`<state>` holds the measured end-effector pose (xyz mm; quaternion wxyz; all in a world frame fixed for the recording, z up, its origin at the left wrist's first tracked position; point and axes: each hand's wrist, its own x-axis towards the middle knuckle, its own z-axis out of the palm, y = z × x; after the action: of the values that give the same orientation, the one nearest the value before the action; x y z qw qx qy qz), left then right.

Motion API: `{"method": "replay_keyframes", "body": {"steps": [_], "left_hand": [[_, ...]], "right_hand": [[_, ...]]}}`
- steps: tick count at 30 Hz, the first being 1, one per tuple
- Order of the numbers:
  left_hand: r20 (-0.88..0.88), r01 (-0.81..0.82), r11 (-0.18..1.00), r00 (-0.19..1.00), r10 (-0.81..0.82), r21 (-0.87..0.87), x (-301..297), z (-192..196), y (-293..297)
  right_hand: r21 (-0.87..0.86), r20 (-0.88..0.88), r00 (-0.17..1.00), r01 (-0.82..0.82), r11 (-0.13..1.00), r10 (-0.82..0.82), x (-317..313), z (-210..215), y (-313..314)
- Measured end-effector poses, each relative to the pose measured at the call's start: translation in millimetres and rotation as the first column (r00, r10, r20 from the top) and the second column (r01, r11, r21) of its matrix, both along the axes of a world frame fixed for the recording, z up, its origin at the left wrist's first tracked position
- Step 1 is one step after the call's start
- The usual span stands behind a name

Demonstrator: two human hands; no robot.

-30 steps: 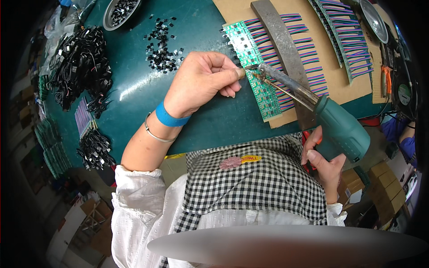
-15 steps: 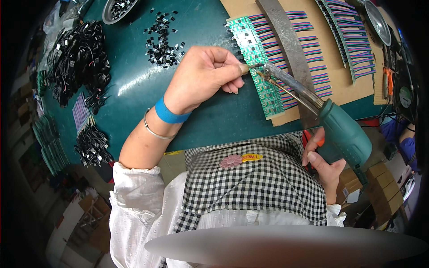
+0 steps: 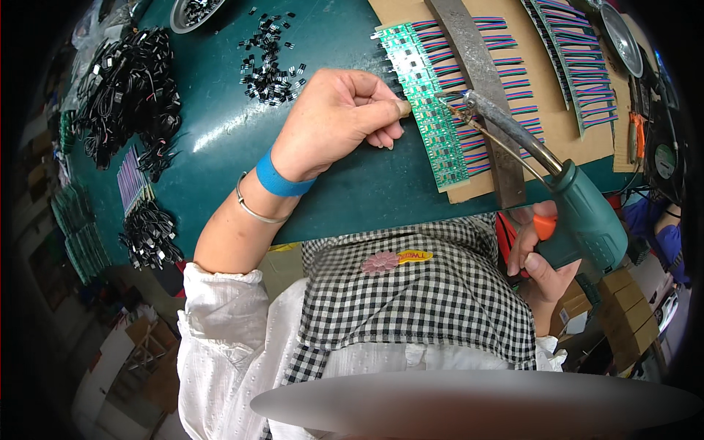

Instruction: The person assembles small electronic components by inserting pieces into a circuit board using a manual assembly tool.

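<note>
Dark green covers the desk, with a brown cardboard sheet laid across its far right part. On the near edge of that sheet lies a long green circuit board strip, running away from the person, with striped coloured wires fanning off its right side. The left hand rests on the desk just left of the strip, its fingers curled in and the thumb tip pressed against the strip's left edge. The right hand is wrapped around the handle of a green soldering gun, one finger lying on its orange trigger. The gun's metal barrel reaches up and left, with its tip over the wires beside the strip; whether it touches them cannot be told. A grey metal bar lies across the wires. Farther left on the desk are a scatter of small black parts and heaps of black cables.
</note>
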<state>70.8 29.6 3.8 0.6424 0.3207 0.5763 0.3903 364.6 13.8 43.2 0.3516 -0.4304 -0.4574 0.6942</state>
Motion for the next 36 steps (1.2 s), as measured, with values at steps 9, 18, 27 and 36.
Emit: {"method": "replay_keyframes", "body": {"steps": [9,18,27,36], "left_hand": [[-0.023,0.039,0.999,0.999,-0.039,-0.005,-10.1,5.2,-3.1],[-0.769,0.024,0.879,0.497,0.402,0.476,-73.7,15.1,-8.8],[-0.939,0.307,0.899,0.246,0.242,0.312,-69.3,-7.6,1.4],[-0.914,0.261,0.926,0.370,0.166,0.274,-66.4,-2.8,0.4]], "right_hand": [[0.017,-0.074,0.996,0.048,0.999,-0.047,-1.4,-0.9,1.2],[0.148,-0.180,0.983,-0.009,0.989,0.036,13.5,-11.1,11.0],[0.119,-0.150,0.986,0.086,0.989,-0.068,8.9,-9.2,1.4],[0.100,-0.354,0.935,0.011,0.995,0.025,12.6,-8.8,10.4]]}}
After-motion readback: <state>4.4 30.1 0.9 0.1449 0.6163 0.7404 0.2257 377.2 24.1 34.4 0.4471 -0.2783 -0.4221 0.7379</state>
